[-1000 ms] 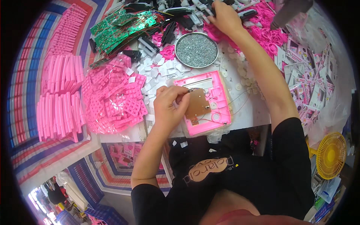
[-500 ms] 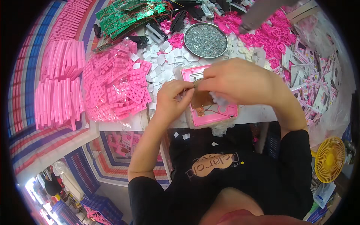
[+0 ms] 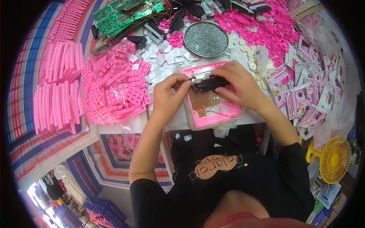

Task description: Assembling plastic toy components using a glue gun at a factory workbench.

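A pink plastic casing [image 3: 205, 121] lies before me, with a brown circuit board [image 3: 203, 100] and thin wires inside. My right hand [image 3: 243, 85] grips a long black plastic part [image 3: 210, 83] over the casing's far half. My left hand [image 3: 171, 95] is closed in a pinch at the left end of this part, by the casing's left edge. What sits between its fingertips is too small to make out. A silvery metal strip shows just beyond the black part.
Beyond the casing stands a round dish of small screws [image 3: 206, 39] among white paper pieces [image 3: 161, 57]. Pink keypads [image 3: 114, 89] and stacked pink panels [image 3: 57, 102] lie left. Green circuit boards [image 3: 125, 17] sit far left; pink loops [image 3: 262, 30] and printed cards [image 3: 304, 95] lie right.
My right hand has drawn back to the right and lower, and the black part now shows in it. The dark elongated object at the top right has left the view. My left hand shifted slightly left.
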